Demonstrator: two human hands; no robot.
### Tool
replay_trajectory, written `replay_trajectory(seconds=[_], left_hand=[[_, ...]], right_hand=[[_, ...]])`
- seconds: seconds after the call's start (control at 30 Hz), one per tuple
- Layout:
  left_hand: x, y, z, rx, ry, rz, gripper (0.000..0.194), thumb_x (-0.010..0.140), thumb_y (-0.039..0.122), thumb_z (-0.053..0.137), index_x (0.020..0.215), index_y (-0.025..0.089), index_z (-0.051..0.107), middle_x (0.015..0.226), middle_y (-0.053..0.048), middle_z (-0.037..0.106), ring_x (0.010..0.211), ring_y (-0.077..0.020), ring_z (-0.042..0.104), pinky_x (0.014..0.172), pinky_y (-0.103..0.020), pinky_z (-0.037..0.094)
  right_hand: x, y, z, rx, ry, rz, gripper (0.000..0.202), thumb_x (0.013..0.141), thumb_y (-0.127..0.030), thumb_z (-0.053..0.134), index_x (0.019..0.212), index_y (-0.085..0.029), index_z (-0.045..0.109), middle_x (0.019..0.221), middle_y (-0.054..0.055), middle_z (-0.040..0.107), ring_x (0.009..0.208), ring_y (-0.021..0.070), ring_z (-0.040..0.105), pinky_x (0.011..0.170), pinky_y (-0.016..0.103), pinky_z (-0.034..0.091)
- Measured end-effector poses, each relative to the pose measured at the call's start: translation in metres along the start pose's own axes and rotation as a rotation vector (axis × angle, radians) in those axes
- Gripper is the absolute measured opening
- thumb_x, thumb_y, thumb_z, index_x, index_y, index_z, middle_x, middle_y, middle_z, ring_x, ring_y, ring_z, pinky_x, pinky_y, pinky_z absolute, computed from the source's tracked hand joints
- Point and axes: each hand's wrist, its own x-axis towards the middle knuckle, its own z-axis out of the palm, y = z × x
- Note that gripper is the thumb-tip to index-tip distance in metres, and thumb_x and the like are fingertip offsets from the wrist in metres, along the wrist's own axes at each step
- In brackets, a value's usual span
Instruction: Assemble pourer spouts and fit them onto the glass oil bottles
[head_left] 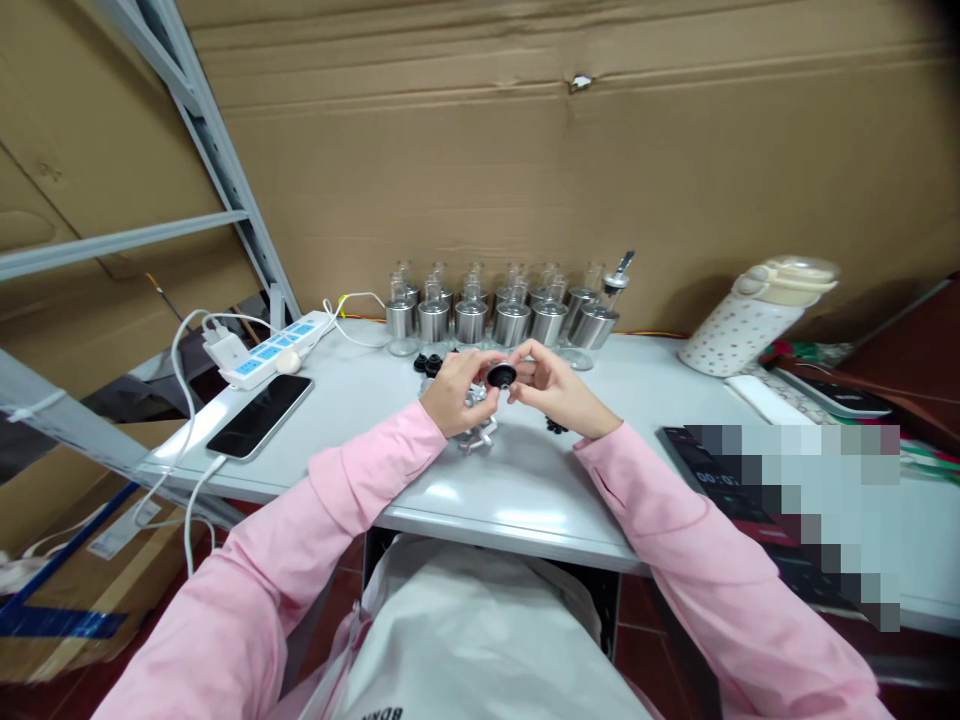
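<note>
Head view: curled hands (456, 393) (562, 394) hold a black stopper (500, 375).

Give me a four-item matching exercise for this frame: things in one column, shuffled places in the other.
Things
1. Spotted bottle
2. Black round part
3. Metal-clad bottles
4. White power strip

Places
A. Between the left hand and the right hand
B. Toward the left end of the table
C. Toward the table's right side
D. In rows before the cardboard

Pairs: 1-C, 2-A, 3-D, 4-B
</note>
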Motion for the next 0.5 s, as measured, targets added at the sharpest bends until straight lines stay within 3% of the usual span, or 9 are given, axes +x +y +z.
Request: replay_trajectory(seconds=[0.17,0.37,0.5], left_hand=[[0.0002,-0.0044,0.0022,-0.034,0.03,-0.014,0.028,0.078,0.024,0.044,0.104,0.015,0.048,0.084,-0.005,0.053,0.078,-0.0164,0.05,0.072,-0.03,0.042],[0.0007,-0.005,0.0026,-0.11,0.005,0.079,0.03,0.082,0.023,0.043,0.112,0.017,0.044,0.103,-0.009,0.053,0.095,-0.0182,0.052,0.082,-0.033,0.045],[0.0009,-0.0057,0.0032,-0.101,0.009,0.096,0.029,0.084,0.022,0.043,0.112,0.019,0.046,0.102,-0.008,0.051,0.098,-0.0177,0.052,0.085,-0.033,0.044]], right_hand=[[0.0001,-0.0049,-0.0048,-0.149,0.048,-0.102,0.025,0.066,-0.023,0.065,0.082,-0.022,0.045,0.087,0.001,0.051,0.085,0.0148,0.052,0.066,0.025,0.046],[0.0012,-0.0037,-0.0055,-0.179,0.078,-0.112,0.024,0.065,-0.025,0.065,0.081,-0.021,0.048,0.085,0.001,0.051,0.079,0.0143,0.051,0.064,0.025,0.045],[0.0019,-0.0005,-0.0078,-0.202,0.101,-0.124,0.021,0.067,-0.028,0.065,0.081,-0.02,0.052,0.086,0.002,0.053,0.08,0.0147,0.052,0.066,0.026,0.047]])
